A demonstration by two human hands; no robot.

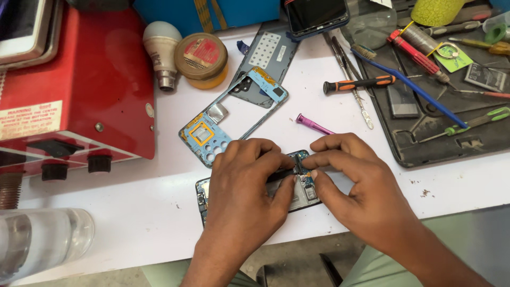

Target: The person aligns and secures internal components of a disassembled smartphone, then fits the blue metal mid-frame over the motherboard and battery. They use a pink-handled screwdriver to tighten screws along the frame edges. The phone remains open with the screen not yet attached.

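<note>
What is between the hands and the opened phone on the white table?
Nothing visible. The left hand and the right hand already rest on the opened phone, fingertips touching its small parts. The pink tool lies behind them, apart.

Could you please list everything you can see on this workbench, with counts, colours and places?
opened phone: 1, dark with blue board, near table edge, under both hands
phone middle frame: 1, light blue, centre of table
phone back cover: 1, grey, behind the frame
second phone: 1, dark blue, top centre
red machine: 1, left side, two black knobs
light bulb: 1, white, beside the machine
round tin: 1, yellow with red lid, right of the bulb
pink tool: 1, behind the hands
orange-black screwdriver: 1, centre right
tool tray: 1, black, right side, holding several tools
clear bottle: 1, lower left
white table: 1
left hand: on the opened phone
right hand: pinching at the board
</note>
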